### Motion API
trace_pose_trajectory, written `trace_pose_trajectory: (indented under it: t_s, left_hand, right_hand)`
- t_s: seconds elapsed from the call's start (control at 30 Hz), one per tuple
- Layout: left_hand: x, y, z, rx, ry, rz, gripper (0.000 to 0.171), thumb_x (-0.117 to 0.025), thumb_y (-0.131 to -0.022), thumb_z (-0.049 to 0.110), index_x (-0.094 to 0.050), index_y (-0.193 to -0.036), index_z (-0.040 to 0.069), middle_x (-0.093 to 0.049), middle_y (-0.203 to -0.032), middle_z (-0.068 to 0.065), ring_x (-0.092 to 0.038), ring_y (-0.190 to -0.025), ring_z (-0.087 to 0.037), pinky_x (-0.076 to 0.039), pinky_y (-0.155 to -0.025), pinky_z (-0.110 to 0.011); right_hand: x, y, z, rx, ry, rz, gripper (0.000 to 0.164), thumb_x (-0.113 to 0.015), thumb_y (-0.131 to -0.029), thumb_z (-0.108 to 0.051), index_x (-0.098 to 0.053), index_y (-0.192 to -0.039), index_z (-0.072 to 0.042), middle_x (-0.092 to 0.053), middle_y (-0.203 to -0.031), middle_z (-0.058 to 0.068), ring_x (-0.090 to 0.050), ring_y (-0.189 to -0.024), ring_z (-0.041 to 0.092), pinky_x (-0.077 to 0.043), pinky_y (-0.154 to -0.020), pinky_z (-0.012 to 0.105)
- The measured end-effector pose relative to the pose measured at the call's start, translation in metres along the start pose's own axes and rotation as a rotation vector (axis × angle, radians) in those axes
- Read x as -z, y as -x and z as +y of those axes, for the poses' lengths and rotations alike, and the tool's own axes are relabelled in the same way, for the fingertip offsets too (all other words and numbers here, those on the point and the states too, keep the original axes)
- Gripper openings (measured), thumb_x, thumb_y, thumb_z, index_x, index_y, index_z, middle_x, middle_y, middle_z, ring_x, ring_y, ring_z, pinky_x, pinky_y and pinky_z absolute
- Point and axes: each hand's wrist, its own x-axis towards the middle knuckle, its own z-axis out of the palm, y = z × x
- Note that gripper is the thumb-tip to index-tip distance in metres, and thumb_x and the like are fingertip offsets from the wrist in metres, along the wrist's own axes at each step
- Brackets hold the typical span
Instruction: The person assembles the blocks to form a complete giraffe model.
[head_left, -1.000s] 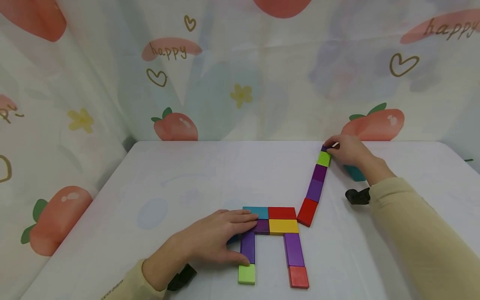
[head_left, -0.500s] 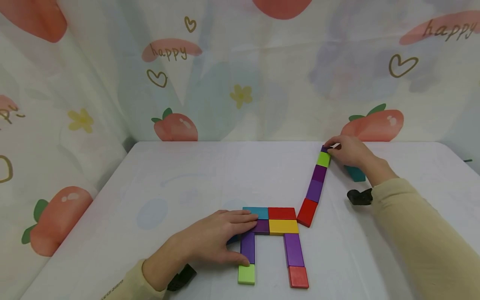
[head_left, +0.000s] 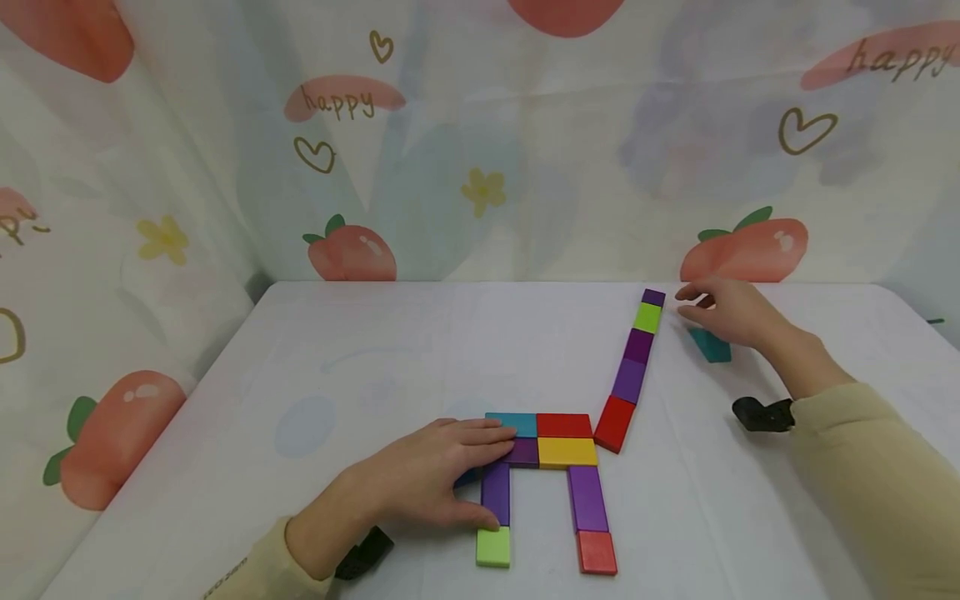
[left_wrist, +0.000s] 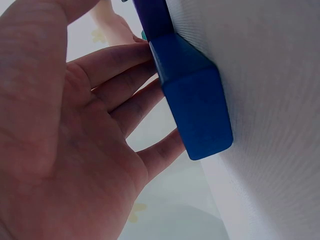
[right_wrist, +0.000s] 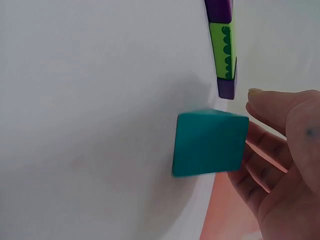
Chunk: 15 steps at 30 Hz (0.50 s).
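My left hand lies over the left end of a flat figure of coloured blocks. Its fingertips rest on the teal block and dark purple block; its thumb is by the upright purple block. Partly under the palm sits a blue block. My right hand hovers just right of a slanting row of blocks, thumb and fingers apart, holding nothing. That row ends in a small purple block beyond a lime block. Below the right hand, a separate teal block sits on the table.
Red and yellow blocks form the figure's right half. Two legs end in a lime block and a red block. A printed curtain hangs behind the white table.
My right hand has let go of the small purple block at the row's far end and moved right. The left hand has stayed in place.
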Motion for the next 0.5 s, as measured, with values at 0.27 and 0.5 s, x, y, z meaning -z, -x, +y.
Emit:
trace_pose_trajectory:
  t_s: [0.27,0.5]
  left_hand:
    - [0.0,0.0,0.0,-0.003,0.001,0.003,0.079,-0.069,-0.09,0.058,-0.048,-0.152,0.014,-0.039,-0.158,0.007,-0.031,-0.147,-0.014,-0.031,-0.116,-0.042]
    - [0.0,-0.001,0.001,0.004,0.0,-0.002,0.079,-0.068,-0.09,0.059,-0.048,-0.152,0.015,-0.039,-0.158,0.007,-0.031,-0.147,-0.014,-0.031,-0.117,-0.042]
  right_hand:
    - [0.003,0.021,0.009,-0.013,0.035,0.001,0.04,-0.065,-0.099,-0.021,-0.061,-0.125,0.01,-0.062,-0.115,0.029,-0.057,-0.1,0.04,-0.055,-0.076,0.046]
    - [0.004,0.032,0.012,-0.015,0.042,0.013,0.041,-0.066,-0.098,-0.023,-0.063,-0.123,0.009,-0.063,-0.114,0.028,-0.057,-0.096,0.037,-0.052,-0.071,0.038]
